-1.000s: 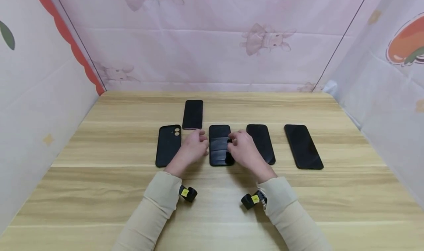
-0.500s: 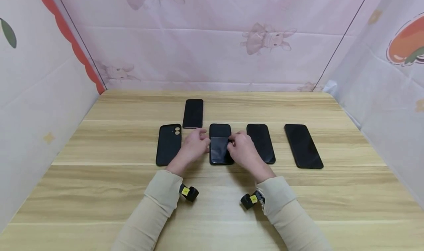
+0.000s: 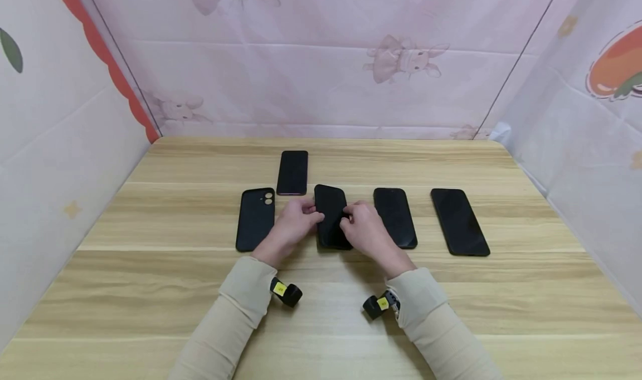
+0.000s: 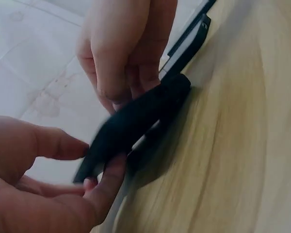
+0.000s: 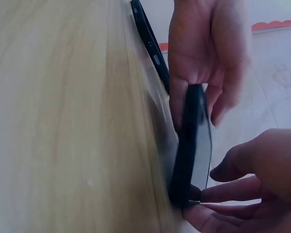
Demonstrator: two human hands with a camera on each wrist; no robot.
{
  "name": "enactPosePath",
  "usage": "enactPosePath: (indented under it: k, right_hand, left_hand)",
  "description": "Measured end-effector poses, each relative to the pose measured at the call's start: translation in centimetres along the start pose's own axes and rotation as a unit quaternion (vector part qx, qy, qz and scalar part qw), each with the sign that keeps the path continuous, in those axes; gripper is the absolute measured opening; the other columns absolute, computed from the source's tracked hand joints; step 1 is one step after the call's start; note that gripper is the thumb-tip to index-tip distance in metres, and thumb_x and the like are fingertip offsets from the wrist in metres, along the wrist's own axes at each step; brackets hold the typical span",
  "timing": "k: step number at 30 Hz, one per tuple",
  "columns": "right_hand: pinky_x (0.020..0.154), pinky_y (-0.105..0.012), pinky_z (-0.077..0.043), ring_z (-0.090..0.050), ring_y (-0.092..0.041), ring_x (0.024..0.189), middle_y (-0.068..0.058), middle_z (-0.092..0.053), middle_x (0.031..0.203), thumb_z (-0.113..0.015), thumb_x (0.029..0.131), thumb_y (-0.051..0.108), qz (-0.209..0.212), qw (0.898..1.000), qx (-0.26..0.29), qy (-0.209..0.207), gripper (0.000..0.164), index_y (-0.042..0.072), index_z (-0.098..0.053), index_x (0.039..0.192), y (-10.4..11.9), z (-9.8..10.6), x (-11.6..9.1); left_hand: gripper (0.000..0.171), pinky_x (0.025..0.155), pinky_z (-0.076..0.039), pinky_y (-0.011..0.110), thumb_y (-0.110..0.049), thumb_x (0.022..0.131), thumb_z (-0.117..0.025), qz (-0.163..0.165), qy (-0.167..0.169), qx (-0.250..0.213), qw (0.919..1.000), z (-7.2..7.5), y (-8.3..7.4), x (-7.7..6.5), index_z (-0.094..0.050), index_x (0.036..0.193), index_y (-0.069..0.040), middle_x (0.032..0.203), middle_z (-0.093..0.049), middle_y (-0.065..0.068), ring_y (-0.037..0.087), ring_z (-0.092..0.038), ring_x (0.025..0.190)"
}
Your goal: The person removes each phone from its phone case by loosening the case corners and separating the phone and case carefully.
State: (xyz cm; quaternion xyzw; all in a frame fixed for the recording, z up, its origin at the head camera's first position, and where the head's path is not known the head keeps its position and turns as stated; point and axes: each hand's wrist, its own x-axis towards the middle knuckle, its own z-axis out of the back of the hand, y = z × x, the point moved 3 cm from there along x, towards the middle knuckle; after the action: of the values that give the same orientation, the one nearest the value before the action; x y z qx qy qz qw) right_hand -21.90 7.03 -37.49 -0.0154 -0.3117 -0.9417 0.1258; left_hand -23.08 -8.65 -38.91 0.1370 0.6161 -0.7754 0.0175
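Four phones point(image 3: 330, 218), one case point(image 3: 254, 222)

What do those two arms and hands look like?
Both sleeves are plain beige, with broad cuffs. Beside each sits a small black device with a yellow label, its print too small to read. The left hand and right hand are gloveless.

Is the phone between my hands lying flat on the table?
No, the left wrist view shows the phone tilted up from the table, held by the left hand.
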Motion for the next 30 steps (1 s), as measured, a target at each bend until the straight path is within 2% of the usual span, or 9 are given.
enactPosePath:
  k: [5, 9, 14, 18, 19, 24, 28, 30]
  right_hand:
    - [0.099, -0.046, -0.051, -0.061, -0.036, 0.116, -0.028, -0.063, 0.122, -0.059, 0.091, 0.008, 0.01, 1.0, -0.007, 0.016, 0.034, -0.012, -0.065, 0.118, 0.5, -0.2, 0.0]
    - [0.097, -0.044, -0.052, -0.063, -0.033, 0.111, -0.027, -0.064, 0.119, -0.059, 0.092, 0.009, 0.01, 1.0, 0.001, 0.028, 0.034, -0.012, -0.065, 0.117, 0.7, -0.2, 0.1]
    - [0.083, -0.037, -0.055, -0.064, -0.024, 0.093, -0.021, -0.067, 0.114, -0.056, 0.096, 0.012, -0.016, 0.996, 0.05, 0.066, 0.035, -0.009, -0.063, 0.123, 0.3, 0.1, 0.1]
    - [0.077, -0.033, -0.057, -0.068, -0.02, 0.091, -0.015, -0.071, 0.112, -0.055, 0.098, 0.014, -0.031, 0.993, 0.096, 0.067, 0.034, -0.001, -0.061, 0.128, -0.2, 1.0, 0.2]
    - [0.078, -0.033, -0.057, -0.069, -0.02, 0.093, -0.014, -0.069, 0.116, -0.055, 0.099, 0.015, -0.037, 0.991, 0.11, 0.061, 0.034, 0.002, -0.06, 0.129, -0.3, 1.3, 0.2]
    - [0.074, -0.036, -0.06, -0.068, -0.023, 0.085, -0.016, -0.063, 0.121, -0.051, 0.101, 0.016, -0.066, 0.975, 0.208, 0.041, 0.041, 0.004, -0.048, 0.14, -1.3, 2.8, 0.3]
    - [0.075, -0.043, -0.061, -0.066, -0.02, 0.075, -0.019, -0.065, 0.113, -0.048, 0.103, 0.018, -0.078, 0.959, 0.269, 0.037, 0.044, 0.001, -0.043, 0.143, -1.8, 3.5, 0.3]
    - [0.072, -0.043, -0.061, -0.066, -0.018, 0.072, -0.019, -0.066, 0.109, -0.048, 0.104, 0.021, -0.085, 0.953, 0.289, 0.038, 0.044, 0.0, -0.044, 0.142, -2.0, 3.8, 0.4]
  left_hand:
    - [0.037, 0.077, -0.056, 0.024, -0.012, 0.101, -0.055, 0.008, 0.041, -0.013, 0.999, -0.3, 0.3, -0.1, -0.051, 0.135, 0.002, 0.126, -0.065, 0.02, 0.017, -0.066, 0.1]
    - [0.037, 0.073, -0.061, 0.031, -0.017, 0.102, -0.055, 0.016, 0.046, -0.027, 0.9985, -0.3, 0.6, -0.2, -0.049, 0.134, 0.002, 0.124, -0.066, 0.022, 0.024, -0.07, 0.099]
    - [0.037, 0.072, -0.062, 0.035, -0.017, 0.102, -0.056, 0.031, 0.039, -0.02, 0.9985, 0.0, 0.6, -0.3, -0.049, 0.134, 0.001, 0.123, -0.067, 0.022, 0.025, -0.072, 0.096]
    - [0.038, 0.074, -0.062, 0.037, -0.015, 0.102, -0.056, 0.039, 0.04, -0.042, 0.9975, 0.2, 0.3, -0.3, -0.048, 0.136, -0.001, 0.123, -0.066, 0.021, 0.026, -0.072, 0.096]
    - [0.038, 0.074, -0.062, 0.037, -0.015, 0.102, -0.056, 0.039, 0.041, -0.048, 0.9972, 0.2, 0.2, -0.3, -0.048, 0.136, -0.002, 0.123, -0.067, 0.021, 0.026, -0.072, 0.096]
    - [0.036, 0.074, -0.062, 0.038, -0.013, 0.101, -0.057, 0.028, 0.068, -0.07, 0.9948, 0.0, -0.4, -0.5, -0.05, 0.135, -0.004, 0.12, -0.067, 0.018, 0.022, -0.072, 0.093]
    - [0.035, 0.074, -0.062, 0.04, -0.01, 0.1, -0.057, 0.015, 0.1, -0.074, 0.9922, -0.3, -1.1, -0.9, -0.05, 0.133, 0.0, 0.118, -0.067, 0.019, 0.022, -0.072, 0.09]
    - [0.035, 0.075, -0.062, 0.04, -0.01, 0.1, -0.058, 0.014, 0.107, -0.068, 0.9918, -0.4, -1.4, -1.2, -0.05, 0.133, 0.0, 0.115, -0.068, 0.019, 0.021, -0.072, 0.088]
